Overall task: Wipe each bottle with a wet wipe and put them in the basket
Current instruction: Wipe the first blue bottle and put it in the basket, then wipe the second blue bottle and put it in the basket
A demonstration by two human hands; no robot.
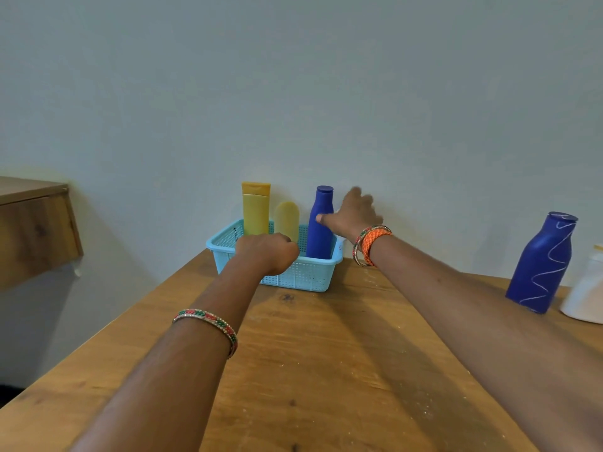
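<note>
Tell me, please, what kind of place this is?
Probably a room in a home: a wooden table against a plain wall, a plastic basket of toiletry bottles, and a wooden cabinet beside it.

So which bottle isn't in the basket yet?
Follow the wooden table to its right side, well away from the blue basket. A dark blue bottle stands there beside a white container. Only it has white squiggly lines.
</note>
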